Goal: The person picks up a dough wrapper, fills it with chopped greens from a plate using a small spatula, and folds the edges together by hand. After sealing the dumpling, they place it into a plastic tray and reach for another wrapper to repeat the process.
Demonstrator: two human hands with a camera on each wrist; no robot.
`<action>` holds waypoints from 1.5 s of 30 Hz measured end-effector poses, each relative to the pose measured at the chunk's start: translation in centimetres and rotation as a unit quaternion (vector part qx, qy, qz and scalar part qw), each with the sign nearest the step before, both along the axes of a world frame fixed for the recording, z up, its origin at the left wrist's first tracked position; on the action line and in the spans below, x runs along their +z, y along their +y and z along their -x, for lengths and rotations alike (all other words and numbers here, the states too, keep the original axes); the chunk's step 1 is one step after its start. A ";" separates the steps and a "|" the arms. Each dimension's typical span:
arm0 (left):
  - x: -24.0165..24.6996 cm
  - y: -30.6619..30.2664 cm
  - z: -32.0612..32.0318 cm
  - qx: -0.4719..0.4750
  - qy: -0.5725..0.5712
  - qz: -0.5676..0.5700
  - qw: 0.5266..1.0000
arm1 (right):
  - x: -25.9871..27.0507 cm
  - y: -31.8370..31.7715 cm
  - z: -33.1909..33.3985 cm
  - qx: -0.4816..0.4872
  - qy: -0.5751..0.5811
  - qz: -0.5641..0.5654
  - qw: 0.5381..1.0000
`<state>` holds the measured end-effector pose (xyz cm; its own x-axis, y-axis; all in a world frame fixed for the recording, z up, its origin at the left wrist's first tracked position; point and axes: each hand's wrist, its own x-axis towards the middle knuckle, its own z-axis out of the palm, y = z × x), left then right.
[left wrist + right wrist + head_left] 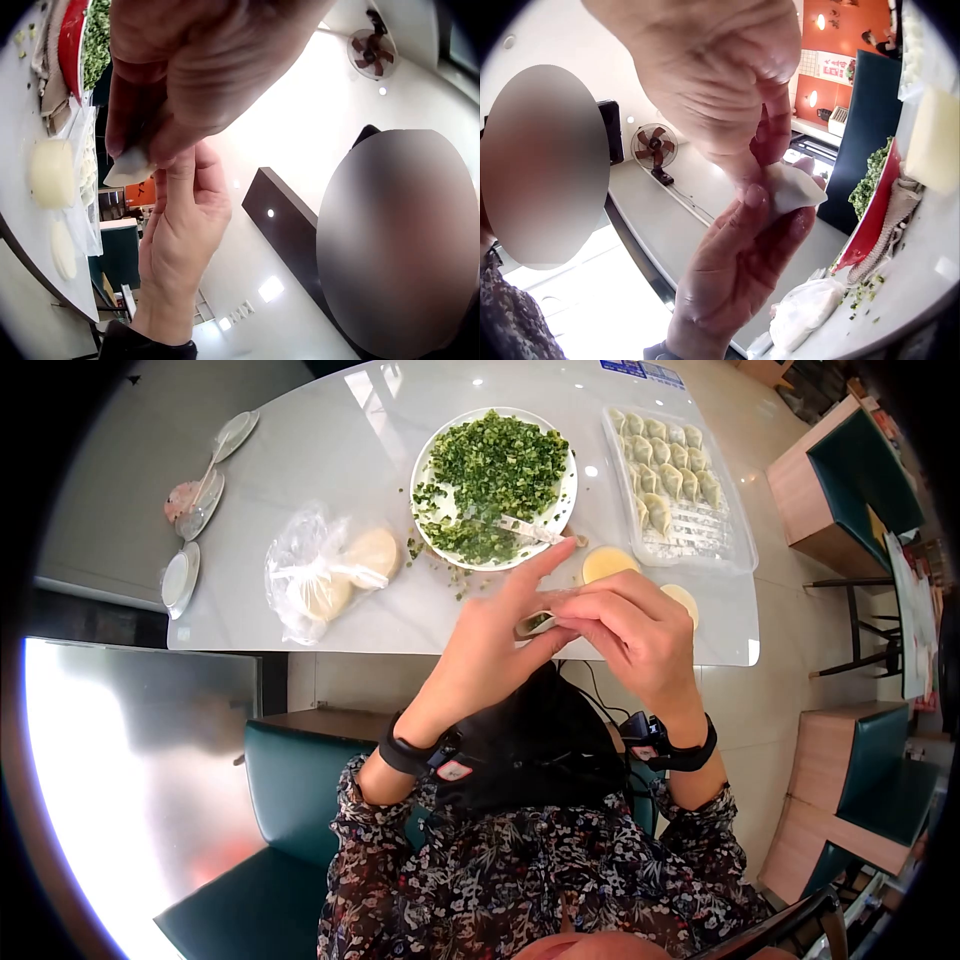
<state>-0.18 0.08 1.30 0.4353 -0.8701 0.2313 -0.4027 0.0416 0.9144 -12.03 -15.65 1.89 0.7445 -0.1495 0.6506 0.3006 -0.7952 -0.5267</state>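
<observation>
A pale folded dumpling (799,187) is between both hands, above the table's near edge. In the head view its open side shows some green filling. My left hand (485,645) holds it from the left, thumb and fingers about it, with the index finger pointing out. My right hand (640,630) pinches its edge from the right. Just beyond the hands stands a white plate (418,465) of chopped greens (500,455), with a flat metal utensil (530,530) lying in it. Close by the right hand are a stack of round wrappers (606,563) and a flat wrapper (682,602).
A plastic tray (690,535) at the right holds rows of dumplings (665,455). Left of the plate lies a clear bag (290,565) with dough (372,555). Small dishes (180,578) line the table's left edge. Bits of greens are scattered beside the plate.
</observation>
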 end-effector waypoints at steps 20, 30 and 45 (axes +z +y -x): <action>-1.1 0.0 0.8 -0.002 0.145 0.032 0.989 | 0.5 0.0 -0.4 -0.008 -0.020 -0.026 0.999; -2.4 -0.7 1.7 0.029 0.188 0.062 0.980 | -0.1 0.2 -0.4 -0.054 -0.051 -0.022 0.997; -1.7 -1.0 2.4 0.091 0.120 0.025 0.988 | -0.1 0.3 -0.5 -0.061 -0.046 0.008 0.997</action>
<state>-2.61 -0.94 -0.45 0.6303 -0.7632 0.1421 -0.1789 0.0354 0.9832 -11.58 -15.38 1.83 0.6593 -0.2240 0.7178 0.2479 -0.8365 -0.4888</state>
